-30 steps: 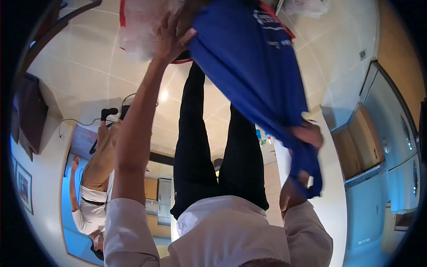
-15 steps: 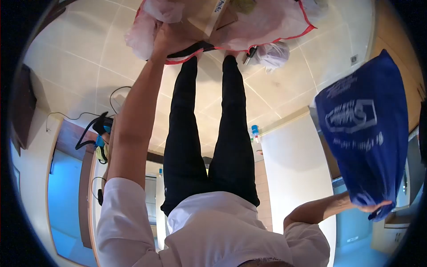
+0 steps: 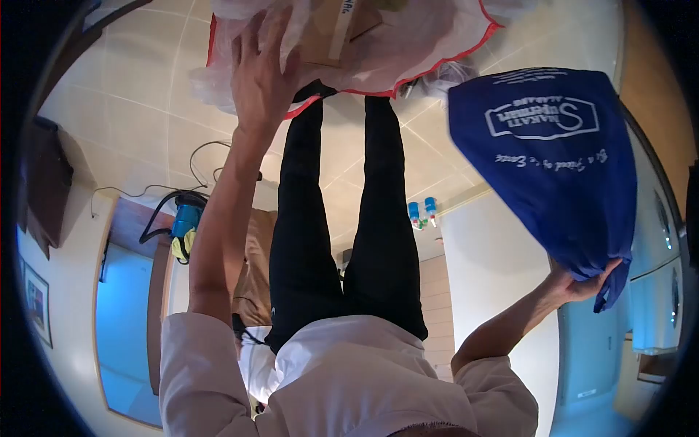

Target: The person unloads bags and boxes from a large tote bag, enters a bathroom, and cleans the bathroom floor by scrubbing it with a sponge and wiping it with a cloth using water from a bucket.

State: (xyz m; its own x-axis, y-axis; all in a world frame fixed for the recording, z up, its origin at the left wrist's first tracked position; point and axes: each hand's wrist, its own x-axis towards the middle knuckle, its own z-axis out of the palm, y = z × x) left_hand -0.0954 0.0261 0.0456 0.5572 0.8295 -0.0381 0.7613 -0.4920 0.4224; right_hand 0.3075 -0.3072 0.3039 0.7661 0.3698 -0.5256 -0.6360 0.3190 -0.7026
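My left hand (image 3: 263,84) is at the top, fingers spread, over a translucent plastic bag with red edging (image 3: 419,58). Whitish plastic lies about its fingers; whether they touch it I cannot tell. Inside the bag, a brown cardboard box (image 3: 320,40) with a white lettered strip shows beside my hand. Over on the right, my right hand (image 3: 586,286) is closed round the gathered end of a dark blue bag (image 3: 539,175). This bag spreads away from my hand, its white print upside down to me.
A blue vacuum cleaner (image 3: 186,218) with a black hose and a trailing cord is on the left. Small blue-and-white bottles (image 3: 422,211) stand by a white panel (image 3: 495,269). Brown trousers (image 3: 255,269), apparently another person's, show behind my left arm.
The blue bag and my right hand have moved up and left, and the bag's printed side now faces me more. My left fingers, partly hidden before, now show spread. Brown trousers have come into view.
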